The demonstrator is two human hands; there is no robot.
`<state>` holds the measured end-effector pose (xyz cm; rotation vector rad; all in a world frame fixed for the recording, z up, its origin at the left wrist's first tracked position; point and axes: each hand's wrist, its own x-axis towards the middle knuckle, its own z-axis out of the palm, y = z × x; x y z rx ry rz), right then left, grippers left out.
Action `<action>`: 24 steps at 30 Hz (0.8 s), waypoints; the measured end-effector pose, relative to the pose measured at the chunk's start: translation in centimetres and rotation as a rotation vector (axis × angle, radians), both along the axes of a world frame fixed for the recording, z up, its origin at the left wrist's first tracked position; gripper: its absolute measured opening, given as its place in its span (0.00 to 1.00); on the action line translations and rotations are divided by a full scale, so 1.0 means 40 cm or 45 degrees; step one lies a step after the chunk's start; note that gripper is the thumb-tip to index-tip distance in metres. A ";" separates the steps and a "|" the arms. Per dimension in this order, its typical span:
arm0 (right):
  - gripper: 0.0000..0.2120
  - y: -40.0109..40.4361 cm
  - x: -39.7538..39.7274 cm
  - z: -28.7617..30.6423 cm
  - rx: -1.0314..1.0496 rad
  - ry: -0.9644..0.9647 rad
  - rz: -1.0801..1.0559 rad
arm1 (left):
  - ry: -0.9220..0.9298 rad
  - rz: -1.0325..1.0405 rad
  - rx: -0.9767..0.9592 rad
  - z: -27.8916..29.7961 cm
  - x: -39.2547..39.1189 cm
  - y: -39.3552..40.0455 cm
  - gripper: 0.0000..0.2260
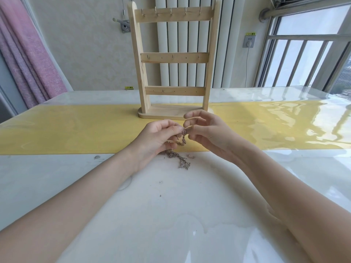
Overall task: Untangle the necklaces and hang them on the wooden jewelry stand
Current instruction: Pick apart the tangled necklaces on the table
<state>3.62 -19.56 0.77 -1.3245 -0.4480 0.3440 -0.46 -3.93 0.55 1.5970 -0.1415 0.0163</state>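
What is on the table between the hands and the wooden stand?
Nothing. In the head view only a bare strip of yellow runner separates the hands, left and right, pinching the necklaces, from the stand.

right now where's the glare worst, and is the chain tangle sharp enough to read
Head view: glare is strongest on the glossy table at right, by the window; wide-angle bending at the edges; the necklaces between left hand and right hand look soft, links unreadable.
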 end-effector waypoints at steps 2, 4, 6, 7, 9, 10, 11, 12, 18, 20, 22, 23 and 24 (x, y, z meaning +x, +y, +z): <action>0.13 -0.002 -0.001 0.006 0.073 0.095 0.062 | 0.057 -0.010 -0.122 0.004 0.001 0.002 0.05; 0.12 -0.003 -0.001 0.010 0.150 0.176 0.102 | 0.069 -0.019 -0.153 0.005 0.002 0.003 0.05; 0.12 -0.006 -0.001 0.013 0.202 0.218 0.125 | 0.058 -0.028 -0.121 0.003 0.002 0.003 0.04; 0.12 -0.007 -0.001 0.014 0.202 0.222 0.130 | 0.048 -0.027 -0.097 0.002 0.002 0.003 0.04; 0.10 -0.007 -0.001 0.014 0.179 0.224 0.137 | 0.028 -0.021 -0.053 0.001 0.003 0.003 0.04; 0.09 -0.008 0.000 0.012 0.174 0.223 0.142 | 0.023 -0.019 -0.045 0.001 0.003 0.003 0.04; 0.09 -0.008 0.000 0.011 0.173 0.219 0.151 | 0.022 -0.019 -0.054 0.002 0.002 0.001 0.04; 0.10 -0.008 0.001 0.010 0.172 0.212 0.161 | 0.029 -0.020 -0.080 0.004 0.002 0.000 0.04; 0.11 -0.009 -0.001 0.014 -0.011 0.055 0.162 | 0.091 0.001 -0.172 0.009 -0.001 -0.001 0.06; 0.11 -0.007 -0.004 0.015 -0.221 -0.101 0.103 | 0.080 0.045 -0.094 0.003 -0.002 -0.003 0.07; 0.11 -0.002 -0.008 0.016 -0.363 -0.211 0.025 | 0.044 0.099 -0.011 -0.003 -0.001 -0.006 0.07; 0.10 0.000 -0.009 0.016 -0.384 -0.227 -0.011 | 0.019 0.123 0.025 -0.004 0.000 -0.006 0.07; 0.10 0.001 -0.010 0.015 -0.380 -0.218 -0.034 | -0.009 0.142 0.059 -0.003 0.001 -0.005 0.07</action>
